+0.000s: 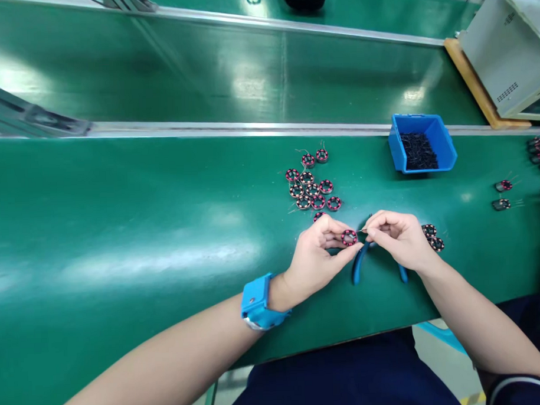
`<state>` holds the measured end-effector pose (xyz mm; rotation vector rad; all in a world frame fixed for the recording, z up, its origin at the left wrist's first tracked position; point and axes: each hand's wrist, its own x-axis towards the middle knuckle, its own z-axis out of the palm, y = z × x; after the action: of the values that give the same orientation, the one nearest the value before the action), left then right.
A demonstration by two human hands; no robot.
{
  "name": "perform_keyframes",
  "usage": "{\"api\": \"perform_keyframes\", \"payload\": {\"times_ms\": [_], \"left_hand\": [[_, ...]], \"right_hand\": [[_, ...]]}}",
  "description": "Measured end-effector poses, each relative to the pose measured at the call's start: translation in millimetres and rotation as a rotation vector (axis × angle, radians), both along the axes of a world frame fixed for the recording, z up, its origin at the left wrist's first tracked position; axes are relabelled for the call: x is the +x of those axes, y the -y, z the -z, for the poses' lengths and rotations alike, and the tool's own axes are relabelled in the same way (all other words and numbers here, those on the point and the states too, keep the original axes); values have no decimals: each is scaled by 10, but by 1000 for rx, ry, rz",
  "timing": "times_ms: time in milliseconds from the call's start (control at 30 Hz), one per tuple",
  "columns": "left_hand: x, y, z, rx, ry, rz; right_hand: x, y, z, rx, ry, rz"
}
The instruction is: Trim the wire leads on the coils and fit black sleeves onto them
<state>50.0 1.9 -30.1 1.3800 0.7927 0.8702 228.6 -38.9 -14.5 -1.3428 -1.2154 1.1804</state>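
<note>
Our left fingers [344,258] pinch ring [349,244] by rim — likely for steadiness — our right fingers [383,239] grip thin wire [361,230].

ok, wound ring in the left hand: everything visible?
The wound ring has pinkish-red windings and dark gaps around an open centre; the windings look like wire. The left hand pinches it over the green table, open face to camera. A thin wire lead runs from it to the right hand.

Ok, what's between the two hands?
In the head view, a wound ring coil held in the left hand and a thin wire; blue-handled pliers lie beneath.
</note>
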Motion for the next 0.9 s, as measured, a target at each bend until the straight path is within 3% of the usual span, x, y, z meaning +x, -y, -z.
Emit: {"api": "perform_keyframes", "payload": {"times_ms": [900], "left_hand": [[-23, 12, 42, 176, -45, 62]], "right_hand": [[-1, 24, -31, 36, 46, -42]]}}
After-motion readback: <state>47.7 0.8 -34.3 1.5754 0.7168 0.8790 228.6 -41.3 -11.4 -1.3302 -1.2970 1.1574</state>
